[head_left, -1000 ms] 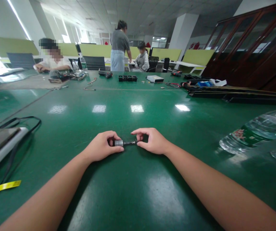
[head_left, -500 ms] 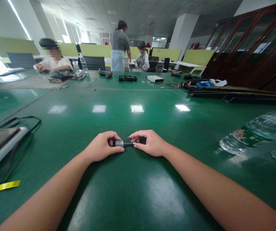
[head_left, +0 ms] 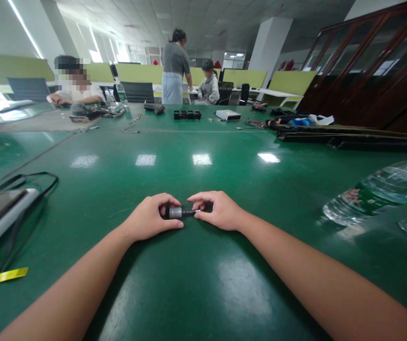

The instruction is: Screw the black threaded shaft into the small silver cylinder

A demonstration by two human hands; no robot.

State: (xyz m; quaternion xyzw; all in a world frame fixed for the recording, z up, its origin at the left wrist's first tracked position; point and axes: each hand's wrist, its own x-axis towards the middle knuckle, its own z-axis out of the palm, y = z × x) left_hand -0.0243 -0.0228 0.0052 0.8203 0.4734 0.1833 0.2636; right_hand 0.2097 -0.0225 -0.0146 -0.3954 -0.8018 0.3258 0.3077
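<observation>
Between my hands, low over the green table (head_left: 203, 265), lies a small grey metal cylinder (head_left: 175, 212) with a dark ribbed shaft (head_left: 188, 213) ending in a bright tip. The piece lies level, pointing to the right. My left hand (head_left: 150, 215) has its thumb and fingers around the cylinder from the left. At the other end, my right hand (head_left: 221, 211) pinches the shaft's tip between thumb and fingertips. My curled fingers partly hide both ends of the piece.
To the left are a white device (head_left: 4, 213) with a dark screen, a black cord and a yellow tag (head_left: 10, 275). Water bottles (head_left: 370, 199) lie at right. Parts, including a black block (head_left: 187, 115), line the far edge. A person (head_left: 77, 85) sits at far left.
My right fingertips have shifted very slightly left along the tip of the shaft. My left hand keeps its grip on the cylinder. The whole view has moved a touch.
</observation>
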